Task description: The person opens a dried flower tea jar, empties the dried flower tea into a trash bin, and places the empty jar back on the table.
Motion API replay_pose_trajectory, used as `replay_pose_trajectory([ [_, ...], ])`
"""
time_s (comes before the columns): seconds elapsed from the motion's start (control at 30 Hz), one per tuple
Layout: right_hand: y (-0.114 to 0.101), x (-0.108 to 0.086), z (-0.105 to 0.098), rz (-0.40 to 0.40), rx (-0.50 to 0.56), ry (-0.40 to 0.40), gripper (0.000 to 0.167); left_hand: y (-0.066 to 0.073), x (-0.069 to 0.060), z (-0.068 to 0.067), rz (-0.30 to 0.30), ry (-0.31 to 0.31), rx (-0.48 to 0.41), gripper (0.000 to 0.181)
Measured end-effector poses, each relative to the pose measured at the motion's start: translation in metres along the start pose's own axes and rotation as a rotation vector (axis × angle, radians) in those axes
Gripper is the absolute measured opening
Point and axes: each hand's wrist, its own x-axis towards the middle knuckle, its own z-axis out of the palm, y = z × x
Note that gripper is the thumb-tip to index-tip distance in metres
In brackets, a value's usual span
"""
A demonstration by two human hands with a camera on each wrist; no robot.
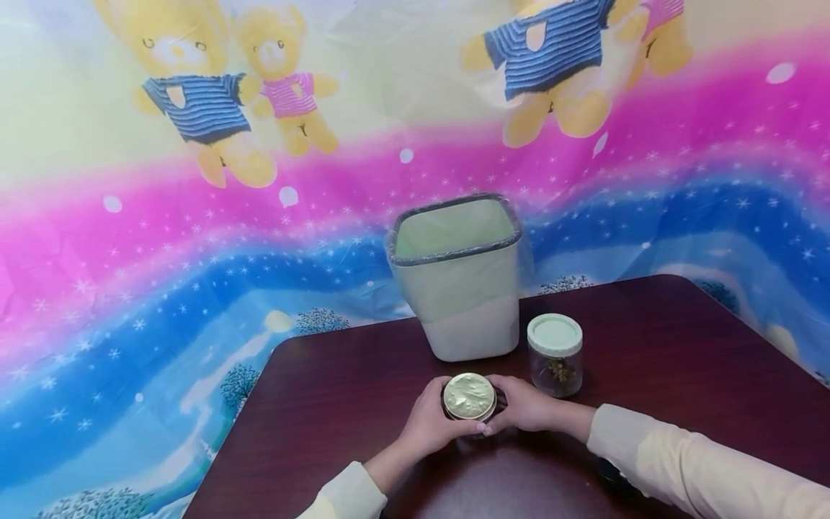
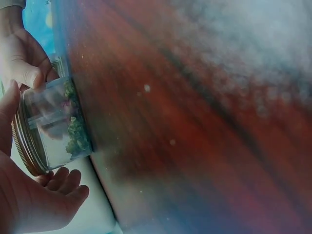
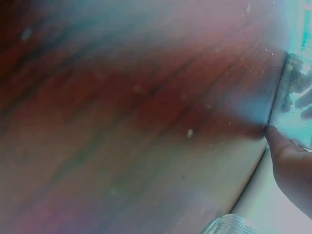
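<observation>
Gripping the gold-topped jar [image 1: 470,398] from both sides with left hand [image 1: 433,419] and right hand [image 1: 525,406], fingers wrapped round — upright, seemingly resting on the dark table [image 1: 324,393], in front of the bin [image 1: 472,317]. Could slip or tip if pressed unevenly, given a smooth-looking clear wall, and so jumble the green bits [image 2: 77,137] inside. Might also knock the mint-lidded jar [image 1: 555,360], just beyond the right hand, with a careless outward swing — or bump the bin with too hard a push forward.
</observation>
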Motion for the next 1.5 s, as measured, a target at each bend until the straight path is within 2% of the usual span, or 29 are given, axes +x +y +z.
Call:
replay_pose_trajectory([
  [0.17, -0.002, 0.0, 0.0, 0.014, 0.0, 0.0, 0.077, -0.003, 0.001, -0.006, 0.002, -0.047, -0.032, 0.094],
  [0.3, -0.002, 0.0, 0.001, 0.012, 0.009, 0.005, 0.077, -0.011, 0.008, -0.015, 0.037, -0.121, -0.141, 0.094],
  [0.4, -0.003, 0.0, 0.002, 0.013, 0.031, 0.005, 0.076, -0.018, 0.017, -0.022, 0.079, -0.199, -0.275, 0.091],
  [0.5, -0.004, 0.0, 0.001, 0.019, 0.039, 0.005, 0.077, -0.026, 0.027, -0.028, 0.113, -0.297, -0.367, 0.09],
  [0.7, -0.002, 0.0, 0.001, 0.019, 0.035, 0.003, 0.077, -0.038, 0.043, -0.033, 0.143, -0.507, -0.469, 0.092],
  [0.87, 0.001, 0.001, 0.001, 0.016, 0.033, -0.003, 0.077, -0.039, 0.048, -0.029, 0.133, -0.617, -0.552, 0.089],
  [0.97, 0.002, 0.001, 0.001, 0.008, 0.01, -0.002, 0.077, -0.038, 0.048, -0.024, 0.159, -0.627, -0.561, 0.085],
  [1.2, 0.0, 0.0, 0.002, 0.025, 0.038, 0.002, 0.076, -0.038, 0.045, -0.019, 0.188, -0.569, -0.523, 0.081],
  [1.3, 0.0, 0.001, 0.003, 0.028, 0.05, 0.002, 0.076, -0.037, 0.042, -0.019, 0.175, -0.53, -0.485, 0.081],
  [1.5, -0.001, 0.002, 0.001, 0.037, 0.003, 0.007, 0.078, -0.03, 0.033, -0.016, 0.112, -0.43, -0.44, 0.079],
])
